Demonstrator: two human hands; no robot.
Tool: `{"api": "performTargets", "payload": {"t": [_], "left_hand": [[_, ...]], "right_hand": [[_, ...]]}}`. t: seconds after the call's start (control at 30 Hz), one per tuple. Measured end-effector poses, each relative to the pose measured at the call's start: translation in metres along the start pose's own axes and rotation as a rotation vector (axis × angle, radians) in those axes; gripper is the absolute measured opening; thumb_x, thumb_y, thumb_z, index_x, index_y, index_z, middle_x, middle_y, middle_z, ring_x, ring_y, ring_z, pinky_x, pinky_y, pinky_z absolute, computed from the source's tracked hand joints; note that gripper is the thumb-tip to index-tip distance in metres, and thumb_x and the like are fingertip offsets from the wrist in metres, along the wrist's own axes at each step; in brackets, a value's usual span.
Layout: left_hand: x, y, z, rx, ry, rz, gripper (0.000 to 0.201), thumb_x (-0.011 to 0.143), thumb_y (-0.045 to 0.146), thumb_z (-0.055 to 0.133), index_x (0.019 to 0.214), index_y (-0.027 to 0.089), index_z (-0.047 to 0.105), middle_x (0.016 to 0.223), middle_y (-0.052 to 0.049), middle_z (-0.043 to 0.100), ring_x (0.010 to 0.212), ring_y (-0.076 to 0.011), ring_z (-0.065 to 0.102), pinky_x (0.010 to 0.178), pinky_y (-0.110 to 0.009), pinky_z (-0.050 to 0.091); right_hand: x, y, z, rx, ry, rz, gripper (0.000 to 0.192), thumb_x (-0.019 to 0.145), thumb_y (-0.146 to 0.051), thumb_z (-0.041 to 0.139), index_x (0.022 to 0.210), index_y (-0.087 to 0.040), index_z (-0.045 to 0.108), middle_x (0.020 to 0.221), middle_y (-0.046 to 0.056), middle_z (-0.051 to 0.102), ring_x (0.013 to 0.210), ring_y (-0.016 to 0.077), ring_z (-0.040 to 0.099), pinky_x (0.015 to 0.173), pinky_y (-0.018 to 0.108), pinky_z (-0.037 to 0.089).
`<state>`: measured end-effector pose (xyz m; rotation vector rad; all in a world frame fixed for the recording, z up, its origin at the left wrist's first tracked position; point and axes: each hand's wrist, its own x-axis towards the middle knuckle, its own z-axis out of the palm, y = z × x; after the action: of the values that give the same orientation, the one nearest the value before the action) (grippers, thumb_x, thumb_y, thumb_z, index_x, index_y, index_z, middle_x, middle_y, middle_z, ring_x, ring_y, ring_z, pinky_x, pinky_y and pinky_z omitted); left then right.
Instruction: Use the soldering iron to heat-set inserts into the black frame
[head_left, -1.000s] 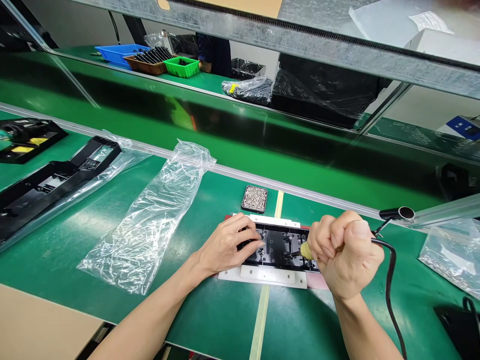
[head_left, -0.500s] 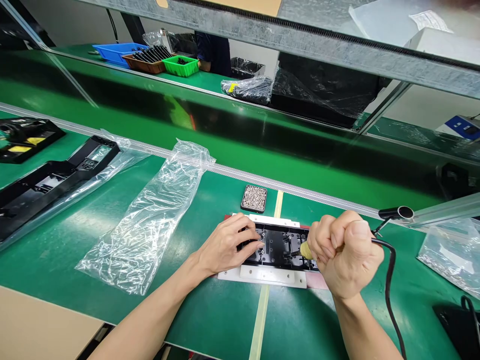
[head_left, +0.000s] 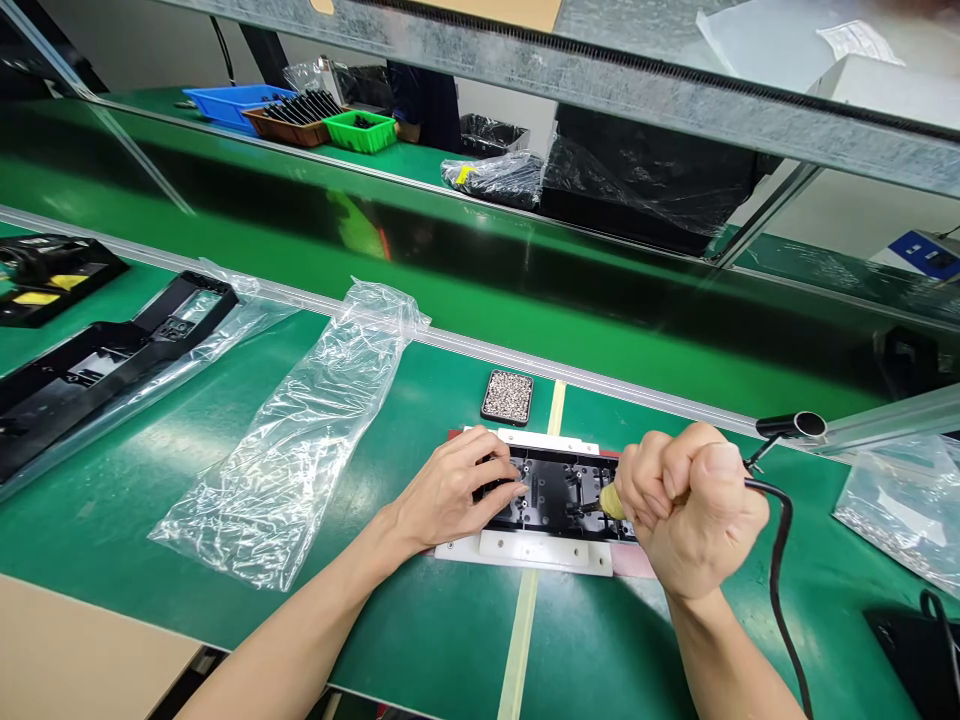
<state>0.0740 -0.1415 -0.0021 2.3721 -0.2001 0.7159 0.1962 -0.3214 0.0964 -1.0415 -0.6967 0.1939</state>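
A long black plastic housing [head_left: 551, 490] lies open side up between white fixture blocks [head_left: 546, 550]. My left hand [head_left: 457, 485] is closed over its left end, fingers and thumb curled at the rim. In my right hand [head_left: 694, 505], a fist holds a corded soldering iron [head_left: 611, 501], its yellow collar showing below the fingers. The iron's dark tip points down into the housing, right of its middle; the exact contact spot is too small to make out. Behind the housing sits a small black tray [head_left: 508, 396] full of tiny metal pieces.
A clear plastic bag [head_left: 292, 440] lies left of the fixture, with a long black part [head_left: 112, 365] beyond it. On the right are a metal tube holder [head_left: 795, 427], the black cord [head_left: 784, 570] and a bag of small parts [head_left: 900, 510]. A person [head_left: 424, 105] stands across the bench.
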Motion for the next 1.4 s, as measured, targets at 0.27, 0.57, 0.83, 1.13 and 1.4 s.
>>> {"api": "performTargets", "payload": {"t": [0.27,0.57,0.83,1.13,1.4], "left_hand": [[-0.0004,-0.0001,0.0003,-0.006,0.002,0.001,0.012,0.104,0.025,0.067,0.103,0.016,0.074,0.098,-0.007,0.066,0.090,-0.0203,0.060,0.079,-0.036,0.051],[0.0001,0.0004,0.0002,0.007,0.002,-0.002,0.013,0.104,0.026,0.067,0.103,0.016,0.074,0.098,-0.007,0.066,0.089,-0.0205,0.060,0.079,-0.037,0.051],[-0.0004,-0.0001,0.0002,0.000,0.001,-0.006,0.015,0.105,0.027,0.066,0.103,0.016,0.075,0.098,-0.008,0.066,0.090,-0.0209,0.060,0.079,-0.038,0.052],[-0.0005,0.0001,0.0000,-0.012,-0.003,-0.006,0.013,0.105,0.026,0.066,0.104,0.016,0.074,0.099,-0.008,0.066,0.090,-0.0206,0.059,0.079,-0.037,0.051],[0.0003,0.0004,-0.0001,-0.016,-0.001,-0.005,0.013,0.104,0.026,0.067,0.102,0.016,0.074,0.098,-0.008,0.067,0.090,-0.0206,0.060,0.079,-0.037,0.052]], "right_hand": [[0.0000,-0.0001,0.0013,-0.002,0.008,0.016,0.045,0.106,-0.036,0.052,0.064,-0.019,0.047,0.049,-0.006,0.034,0.042,0.0070,0.029,0.037,0.017,0.027],[-0.0002,-0.0002,-0.0002,0.003,0.001,0.012,0.045,0.106,-0.034,0.051,0.064,-0.019,0.047,0.049,-0.006,0.034,0.042,0.0071,0.029,0.037,0.017,0.027],[0.0004,0.0001,0.0020,0.021,-0.002,0.010,0.044,0.106,-0.033,0.050,0.065,-0.019,0.048,0.050,-0.006,0.033,0.042,0.0072,0.028,0.037,0.017,0.027],[-0.0002,-0.0004,0.0002,0.008,-0.005,0.003,0.045,0.107,-0.034,0.051,0.064,-0.019,0.048,0.051,-0.005,0.034,0.042,0.0070,0.029,0.037,0.017,0.027],[0.0000,-0.0008,0.0019,-0.005,0.003,-0.001,0.046,0.106,-0.036,0.052,0.063,-0.019,0.046,0.050,-0.006,0.034,0.042,0.0066,0.028,0.037,0.017,0.027]]}}
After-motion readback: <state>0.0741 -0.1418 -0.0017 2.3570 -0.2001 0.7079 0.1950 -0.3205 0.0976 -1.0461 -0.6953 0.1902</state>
